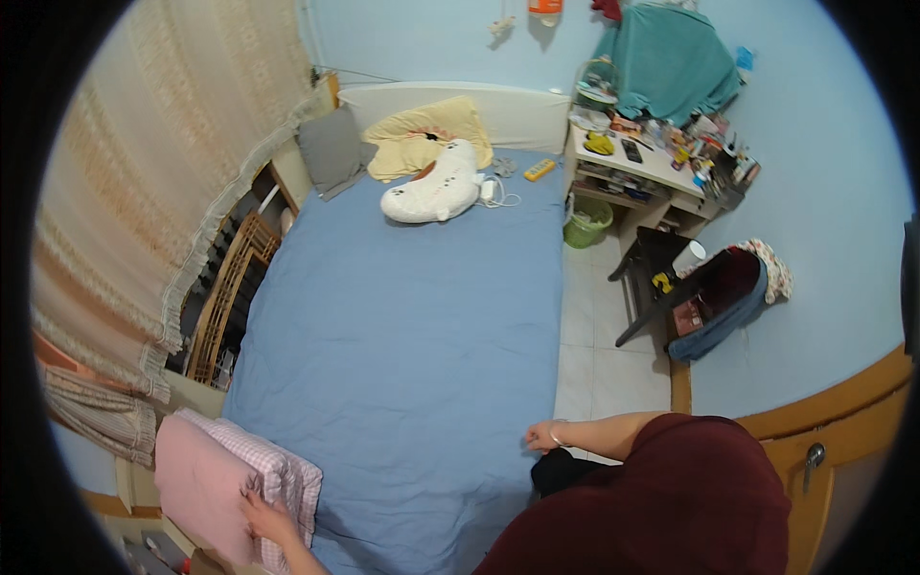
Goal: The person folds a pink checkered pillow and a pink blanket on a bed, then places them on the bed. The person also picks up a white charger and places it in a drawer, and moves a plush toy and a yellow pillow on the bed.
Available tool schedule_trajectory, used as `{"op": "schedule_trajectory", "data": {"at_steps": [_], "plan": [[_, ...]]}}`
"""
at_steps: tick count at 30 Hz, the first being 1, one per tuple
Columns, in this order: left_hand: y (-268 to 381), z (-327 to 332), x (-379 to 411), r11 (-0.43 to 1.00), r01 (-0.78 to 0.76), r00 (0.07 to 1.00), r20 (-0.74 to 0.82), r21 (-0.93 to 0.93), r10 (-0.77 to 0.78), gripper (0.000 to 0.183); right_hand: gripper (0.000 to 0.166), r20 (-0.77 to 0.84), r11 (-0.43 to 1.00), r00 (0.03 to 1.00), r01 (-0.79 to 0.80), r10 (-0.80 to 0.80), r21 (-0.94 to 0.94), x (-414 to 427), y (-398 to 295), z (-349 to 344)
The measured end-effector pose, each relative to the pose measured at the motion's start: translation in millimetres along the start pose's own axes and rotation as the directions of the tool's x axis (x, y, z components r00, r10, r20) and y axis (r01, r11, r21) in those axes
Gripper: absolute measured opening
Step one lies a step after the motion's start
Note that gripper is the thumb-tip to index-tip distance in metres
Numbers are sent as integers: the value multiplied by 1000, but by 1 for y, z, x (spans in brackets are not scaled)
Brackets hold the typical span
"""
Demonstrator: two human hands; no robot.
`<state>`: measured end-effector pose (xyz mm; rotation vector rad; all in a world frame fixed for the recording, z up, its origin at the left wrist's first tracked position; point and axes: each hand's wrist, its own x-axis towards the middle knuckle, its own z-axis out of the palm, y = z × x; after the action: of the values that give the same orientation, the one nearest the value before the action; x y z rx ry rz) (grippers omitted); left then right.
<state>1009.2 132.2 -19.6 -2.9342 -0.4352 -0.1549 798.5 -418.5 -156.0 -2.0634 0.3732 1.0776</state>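
Observation:
My left hand rests with spread fingers on a pink pillow, which lies against a folded pink checked quilt at the bed's lower left corner. At the right edge of the bed, my right hand, a bracelet at its wrist, is beside the blue bedsheet; its fingers look partly curled and I see nothing in them. The sheet is spread over the mattress with light wrinkles near the foot. A white plush seal lies near the head, by a yellow pillow and a grey pillow.
A cluttered desk stands right of the headboard, with a green waste basket beside it. A dark chair bears clothes. Curtains hang at the left. A door is at the lower right.

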Motion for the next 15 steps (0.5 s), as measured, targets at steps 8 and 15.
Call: {"op": "schedule_trajectory", "data": {"at_steps": [8,15], "plan": [[-9,157,-130,767,145,538,701,-625,469,54,32,-22,998,1000,23,-21,54,-70,39,-10],[89,108,-251,558,640,505,837,-528,214,44,31,-37,991,990,-134,134,16,-139,143,-15]]}}
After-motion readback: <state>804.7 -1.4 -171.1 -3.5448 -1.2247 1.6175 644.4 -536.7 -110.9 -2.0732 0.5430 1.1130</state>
